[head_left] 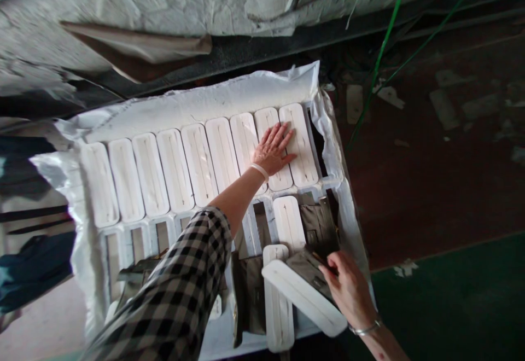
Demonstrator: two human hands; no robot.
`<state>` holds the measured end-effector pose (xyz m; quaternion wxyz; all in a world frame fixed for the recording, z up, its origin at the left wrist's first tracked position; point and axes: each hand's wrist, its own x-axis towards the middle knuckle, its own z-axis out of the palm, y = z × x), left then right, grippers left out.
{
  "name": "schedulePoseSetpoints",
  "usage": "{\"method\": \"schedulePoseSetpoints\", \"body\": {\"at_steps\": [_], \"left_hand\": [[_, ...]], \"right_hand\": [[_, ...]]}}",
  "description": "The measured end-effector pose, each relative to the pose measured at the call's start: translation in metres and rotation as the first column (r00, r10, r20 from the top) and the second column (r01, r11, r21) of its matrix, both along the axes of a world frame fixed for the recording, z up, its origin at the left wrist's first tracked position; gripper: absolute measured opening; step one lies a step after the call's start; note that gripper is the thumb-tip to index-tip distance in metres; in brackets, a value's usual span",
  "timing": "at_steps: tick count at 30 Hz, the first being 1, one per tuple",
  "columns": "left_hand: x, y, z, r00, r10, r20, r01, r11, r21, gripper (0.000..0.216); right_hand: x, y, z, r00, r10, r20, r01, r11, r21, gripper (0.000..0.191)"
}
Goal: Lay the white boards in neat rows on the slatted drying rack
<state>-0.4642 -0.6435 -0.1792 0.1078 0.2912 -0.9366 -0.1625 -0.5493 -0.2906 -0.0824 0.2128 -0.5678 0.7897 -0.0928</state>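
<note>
A box lined with white plastic [197, 104] holds a far row of several white oblong trays [176, 169] standing side by side. My left hand [273, 147] lies flat and open on the trays near the right end of that row. My right hand [348, 290] is closed on a white oblong tray [303, 298] with a grey-green pouch [307, 271] lying in it, held tilted above the near row. Another white tray [289, 221] stands in the near row, with more grey-green pouches [318, 224] beside it.
White dividers [139, 240] mark open slots in the near row at left. A worn white surface [164, 0] runs behind the box. Dark red floor [430, 175] with green cables [381, 49] lies to the right, and dark cloth [33, 268] to the left.
</note>
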Motion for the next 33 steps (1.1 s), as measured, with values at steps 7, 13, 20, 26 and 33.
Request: {"method": "schedulePoseSetpoints", "body": {"at_steps": [7,13,20,26,33], "left_hand": [[0.0,0.0,-0.002,1.0,-0.005,-0.031,0.005,1.0,-0.03,0.073],[0.0,0.0,0.002,1.0,0.003,-0.016,-0.004,0.998,-0.057,0.073],[0.0,0.001,0.003,0.999,0.008,-0.038,-0.01,0.999,-0.046,0.07],[0.001,0.001,0.0,0.998,0.013,-0.066,-0.017,0.999,-0.048,0.07],[0.001,0.001,0.001,0.998,0.017,-0.06,-0.02,0.998,-0.056,0.07]], "right_hand": [[0.001,0.015,0.015,0.985,-0.023,-0.171,0.017,0.999,-0.036,0.056],[0.06,0.045,-0.022,0.955,-0.005,-0.297,0.019,0.999,0.047,0.064],[0.047,0.047,-0.028,0.98,-0.108,-0.166,0.097,0.993,-0.072,0.013],[-0.004,0.006,0.052,0.938,0.343,0.059,-0.341,0.939,-0.038,0.019],[-0.042,-0.011,0.072,0.942,0.272,-0.197,-0.31,0.929,-0.2,0.037]]}}
